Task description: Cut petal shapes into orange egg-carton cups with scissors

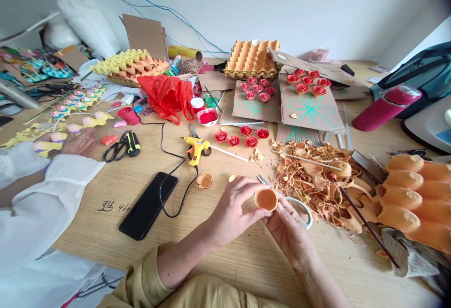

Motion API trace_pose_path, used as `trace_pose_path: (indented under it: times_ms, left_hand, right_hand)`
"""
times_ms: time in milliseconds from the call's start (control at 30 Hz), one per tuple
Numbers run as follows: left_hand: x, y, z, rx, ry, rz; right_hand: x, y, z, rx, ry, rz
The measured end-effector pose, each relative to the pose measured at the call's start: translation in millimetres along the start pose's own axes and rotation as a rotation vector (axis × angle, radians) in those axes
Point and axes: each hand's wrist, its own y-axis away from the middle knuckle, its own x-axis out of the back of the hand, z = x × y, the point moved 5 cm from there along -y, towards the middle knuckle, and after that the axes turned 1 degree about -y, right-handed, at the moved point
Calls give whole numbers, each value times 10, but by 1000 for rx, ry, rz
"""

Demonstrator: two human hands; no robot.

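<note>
Between my two hands is a small orange cup cut from an egg carton [266, 200], its hollow side facing me. My left hand [232, 209] pinches its left rim between thumb and fingers. The fingertips of my right hand [287, 228] grip its lower right side. Scissors with pale handles [306, 214] lie on the table behind my right hand, partly hidden. A petal-edged orange cup [205, 181] sits to the left of my hands. Another orange piece [234, 177] shows just beyond my left fingers.
A yellow glue gun [198, 150], a black phone [148, 206] and red paper roses [251, 141] lie ahead and left. Orange scraps [299, 176] and an egg tray [405, 195] are at right, near a pink flask [387, 107]. A co-worker's hand [80, 141] works at far left.
</note>
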Motion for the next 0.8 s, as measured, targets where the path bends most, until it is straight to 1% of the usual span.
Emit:
trace_pose_path:
  times_ms: [133,267,433,600,800]
  left_hand:
    - [-20,6,-20,1,12,22]
    - [-41,2,-11,-8,47,3]
    - [-9,-3,35,-5,1,0]
    - [1,-4,28,34,6,-56]
    - [-16,16,-45,6,75,-31]
  right_hand:
    - [5,-4,-10,8,33,2]
    - [2,1,-31,39,109,6]
    - [17,9,-12,43,163,8]
    - [20,9,-6,42,162,-7]
    - [35,-9,-14,39,112,5]
